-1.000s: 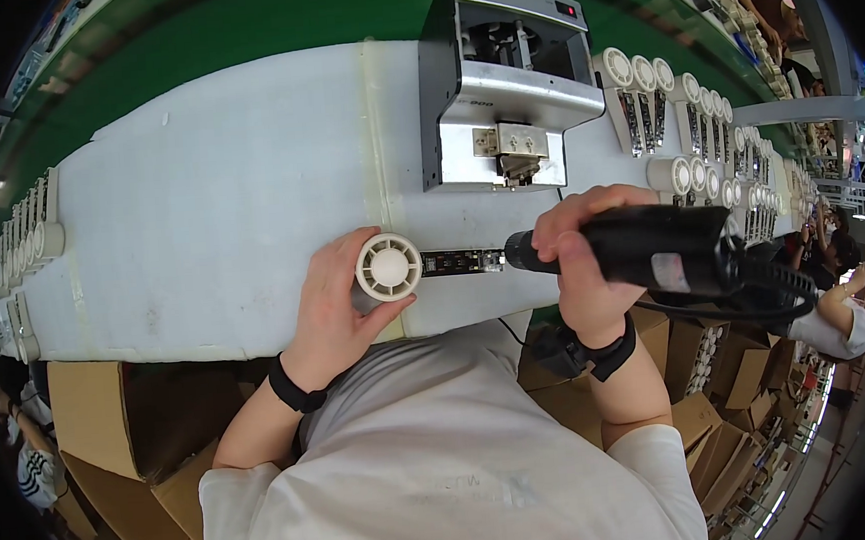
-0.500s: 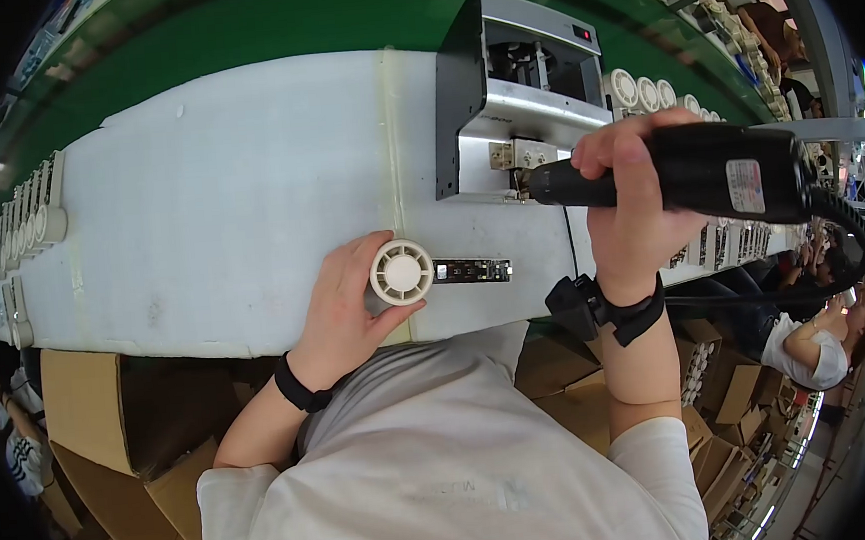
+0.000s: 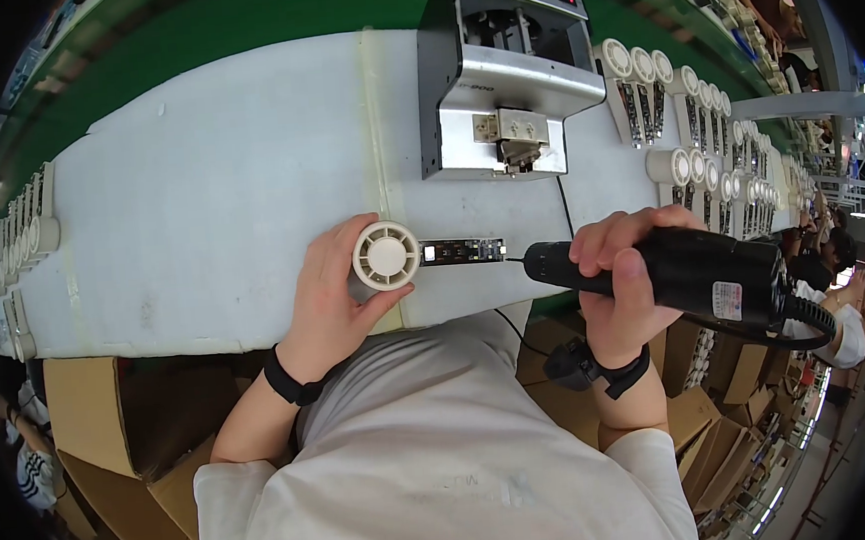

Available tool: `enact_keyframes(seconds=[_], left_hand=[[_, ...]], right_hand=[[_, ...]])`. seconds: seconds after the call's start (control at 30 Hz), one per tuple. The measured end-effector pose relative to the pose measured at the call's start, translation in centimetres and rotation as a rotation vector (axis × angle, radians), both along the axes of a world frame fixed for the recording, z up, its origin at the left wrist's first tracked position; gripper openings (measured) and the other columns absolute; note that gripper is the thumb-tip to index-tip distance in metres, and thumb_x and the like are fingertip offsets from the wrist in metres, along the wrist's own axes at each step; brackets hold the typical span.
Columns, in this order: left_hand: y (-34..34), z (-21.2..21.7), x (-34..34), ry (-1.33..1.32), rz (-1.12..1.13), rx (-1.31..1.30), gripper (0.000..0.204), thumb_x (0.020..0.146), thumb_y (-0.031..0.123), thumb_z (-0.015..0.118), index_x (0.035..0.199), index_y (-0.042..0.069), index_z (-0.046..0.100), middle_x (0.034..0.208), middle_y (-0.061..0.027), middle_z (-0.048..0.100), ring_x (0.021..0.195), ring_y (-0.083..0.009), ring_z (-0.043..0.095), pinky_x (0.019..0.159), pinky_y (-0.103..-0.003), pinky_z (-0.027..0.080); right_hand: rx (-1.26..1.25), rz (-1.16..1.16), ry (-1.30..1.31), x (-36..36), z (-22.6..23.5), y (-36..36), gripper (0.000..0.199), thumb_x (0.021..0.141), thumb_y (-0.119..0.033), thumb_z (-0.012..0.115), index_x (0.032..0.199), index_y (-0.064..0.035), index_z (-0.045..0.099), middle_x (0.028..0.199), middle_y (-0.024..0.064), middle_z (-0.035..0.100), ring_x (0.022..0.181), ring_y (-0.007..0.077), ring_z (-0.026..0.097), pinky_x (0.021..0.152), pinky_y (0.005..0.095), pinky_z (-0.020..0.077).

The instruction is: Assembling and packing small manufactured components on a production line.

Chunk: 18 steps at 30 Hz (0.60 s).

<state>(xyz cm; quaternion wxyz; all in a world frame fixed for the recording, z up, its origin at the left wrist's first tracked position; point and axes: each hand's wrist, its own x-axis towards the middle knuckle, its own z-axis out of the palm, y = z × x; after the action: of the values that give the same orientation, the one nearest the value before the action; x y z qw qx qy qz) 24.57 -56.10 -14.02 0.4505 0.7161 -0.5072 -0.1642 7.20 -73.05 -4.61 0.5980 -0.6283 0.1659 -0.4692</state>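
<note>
My left hand (image 3: 328,282) grips the round head of a white handheld fan housing (image 3: 387,256), its vents turned up. A dark circuit board (image 3: 461,252) lies along the part that extends right from the head. In my right hand (image 3: 624,282) is a black electric screwdriver (image 3: 699,281), fingers wrapped round its body. The thin bit points left and sits close to the right end of the circuit board; whether it touches cannot be made out. Behind them stands a silver and black screw feeder (image 3: 515,84) with a small metal outlet block at its front.
Rows of similar white fan housings (image 3: 642,67) with boards line the right side of the white worktable (image 3: 225,164). More housings (image 3: 41,234) stand at the far left. Open cardboard boxes (image 3: 87,415) lie below the table edge. Other people are at the right.
My right hand has brought the screwdriver from the screw feeder's outlet down toward the board's end. My left hand still holds the fan housing; the whole view has shifted slightly.
</note>
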Motion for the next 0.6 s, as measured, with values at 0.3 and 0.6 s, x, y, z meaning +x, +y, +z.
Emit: enact_keyframes(seconds=[0.3,0.6], left_hand=[[0.0,0.1,-0.3,-0.015,0.010,0.017,0.071,0.069,0.011,0.084,0.130,0.003,0.049,0.127,-0.0136,0.056,0.115,-0.0320,0.055,0.097,-0.039,0.046],[0.0,0.1,-0.2,-0.014,0.010,0.020,0.071,0.069,0.011,0.084,0.130,0.004,0.049,0.127,-0.0137,0.056,0.115,-0.0318,0.055,0.097,-0.039,0.046]], right_hand=[[0.076,-0.073,0.012,-0.1,-1.2,0.2,0.036,0.088,-0.012,0.066,0.116,-0.0096,0.043,0.072,0.0043,0.048,0.060,0.0173,0.049,0.060,0.0344,0.0447],[-0.078,0.058,0.025,-0.3,-1.9,0.9,0.035,0.088,-0.012,0.067,0.110,-0.0094,0.039,0.073,0.0060,0.049,0.060,0.0169,0.050,0.059,0.0345,0.0459]])
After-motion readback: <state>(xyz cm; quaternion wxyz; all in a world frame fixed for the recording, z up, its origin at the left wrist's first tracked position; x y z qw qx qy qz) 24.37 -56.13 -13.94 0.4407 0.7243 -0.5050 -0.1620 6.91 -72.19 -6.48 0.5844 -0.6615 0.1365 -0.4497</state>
